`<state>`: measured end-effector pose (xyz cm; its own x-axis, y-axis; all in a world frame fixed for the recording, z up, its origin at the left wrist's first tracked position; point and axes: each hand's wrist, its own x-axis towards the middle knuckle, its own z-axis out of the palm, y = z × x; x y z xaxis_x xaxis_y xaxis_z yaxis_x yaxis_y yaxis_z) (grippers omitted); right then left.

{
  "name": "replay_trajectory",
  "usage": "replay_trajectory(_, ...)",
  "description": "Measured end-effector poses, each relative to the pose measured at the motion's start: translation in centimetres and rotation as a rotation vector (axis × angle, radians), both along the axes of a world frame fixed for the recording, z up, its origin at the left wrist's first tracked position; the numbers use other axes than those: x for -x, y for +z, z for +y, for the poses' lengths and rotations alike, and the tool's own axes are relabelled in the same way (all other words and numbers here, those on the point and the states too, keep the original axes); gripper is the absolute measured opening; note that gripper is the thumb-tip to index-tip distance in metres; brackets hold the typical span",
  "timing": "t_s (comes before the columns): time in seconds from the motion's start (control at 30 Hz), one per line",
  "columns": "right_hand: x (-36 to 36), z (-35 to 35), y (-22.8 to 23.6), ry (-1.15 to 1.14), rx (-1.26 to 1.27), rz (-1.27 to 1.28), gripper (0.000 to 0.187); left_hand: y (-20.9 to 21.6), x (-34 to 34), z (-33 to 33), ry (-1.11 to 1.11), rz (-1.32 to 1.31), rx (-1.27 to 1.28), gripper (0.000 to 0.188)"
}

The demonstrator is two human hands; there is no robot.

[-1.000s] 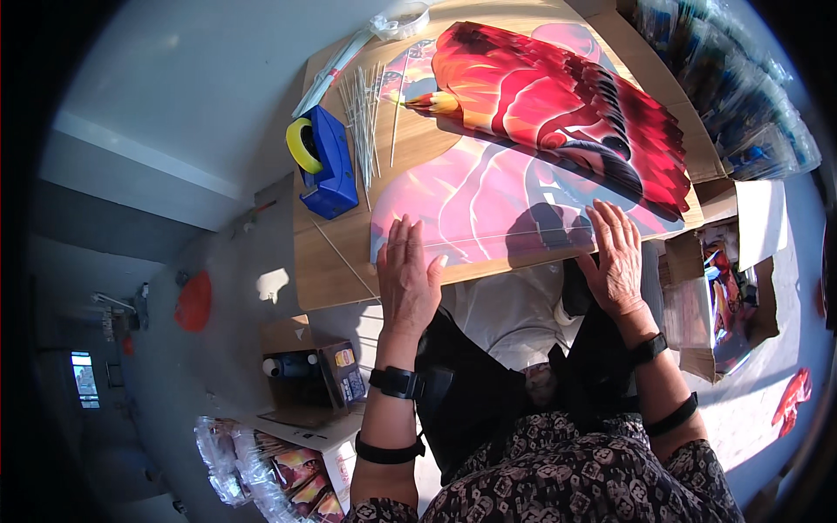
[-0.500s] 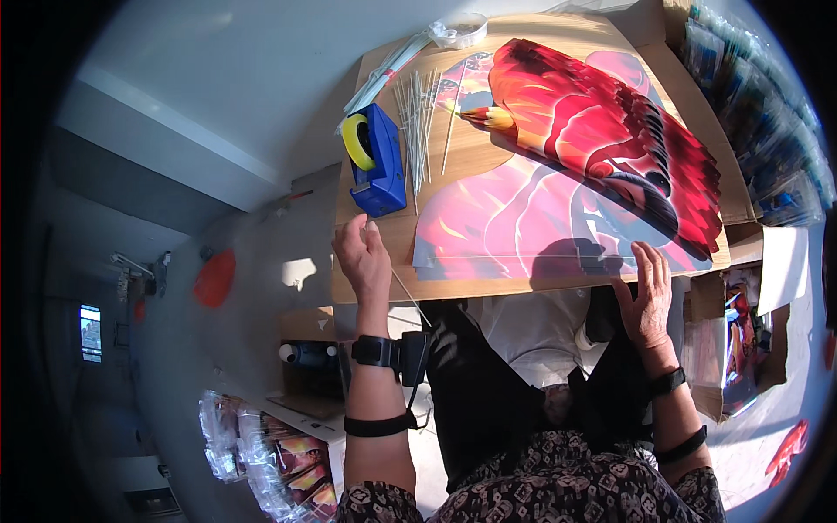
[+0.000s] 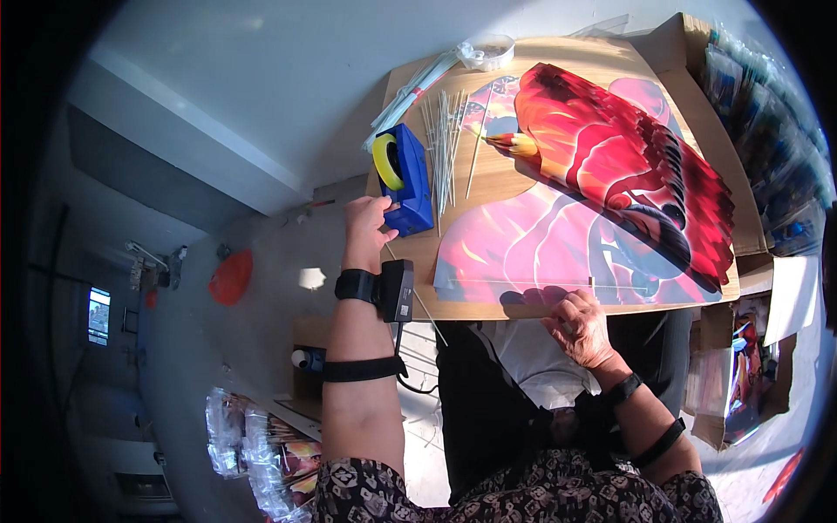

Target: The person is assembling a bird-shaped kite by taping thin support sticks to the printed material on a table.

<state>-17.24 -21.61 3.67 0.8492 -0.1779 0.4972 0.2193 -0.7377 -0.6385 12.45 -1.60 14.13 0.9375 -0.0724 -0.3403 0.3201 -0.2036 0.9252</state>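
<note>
My left hand [image 3: 368,228] is at the near end of a blue tape dispenser [image 3: 417,187] with a yellow tape roll [image 3: 385,162], its fingertips and thumb closed against that end. Whether a strip of tape is between them is too small to tell. A thin rod [image 3: 423,305] runs from beside this hand past the table edge. My right hand [image 3: 581,329] has its fingers bent together at the near edge of a pale pink, flame-patterned printed sheet [image 3: 506,235]; what they pinch is hidden. A thin straight rod lies along that edge. On the sheet rests a vivid red bird-patterned piece [image 3: 593,139].
Loose thin rods [image 3: 446,139] and a bundle of pale rods [image 3: 410,98] lie beyond the dispenser, near a clear plastic tub [image 3: 486,54]. Bagged goods [image 3: 776,131] fill the right side. An open carton [image 3: 741,366] stands at lower right, more packets [image 3: 253,436] at lower left.
My left hand has moved up to the tape dispenser's near end. My right hand has moved left along the sheet's edge, and its fingers have bent. The whole view has shifted slightly.
</note>
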Motion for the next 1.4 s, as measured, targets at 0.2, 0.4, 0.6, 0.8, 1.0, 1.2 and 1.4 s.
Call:
replay_trajectory(0.2, 0.0, 0.0, 0.1, -0.004, 0.051, 0.000, 0.021, -1.6, 1.1, -1.2, 0.084, -0.065, 0.219, 0.014)
replay_trajectory(0.4, 0.0, 0.0, 0.2, -0.010, 0.059, -0.016, 0.025, -3.9, 3.2, -0.7, 0.165, -0.205, 0.422, 0.015)
replay_trajectory(0.6, 0.0, 0.0, -0.2, -0.018, 0.074, -0.023, 0.025, -5.6, 5.0, -0.7, 0.342, -0.098, 0.449, 0.016)
replay_trajectory(0.8, 0.0, 0.2, -0.3, -0.020, 0.082, -0.033, 0.019, -4.3, 3.6, -1.0, 0.260, 0.412, 0.609, 0.011)
replay_trajectory(1.0, -0.2, 0.9, -0.2, -0.004, 0.071, -0.074, 0.019, -7.7, 4.0, 2.0, 0.095, 0.374, 0.363, 0.010)
replay_trajectory(1.2, 0.2, -0.1, -0.6, -0.017, 0.092, -0.051, 0.019, -3.8, 5.7, -2.6, 0.427, -0.470, 0.267, 0.034)
replay_trajectory(1.4, -0.2, 0.4, -0.8, -0.014, 0.089, -0.083, 0.019, -2.4, 0.8, -1.3, 0.231, -0.338, -0.044, 0.051)
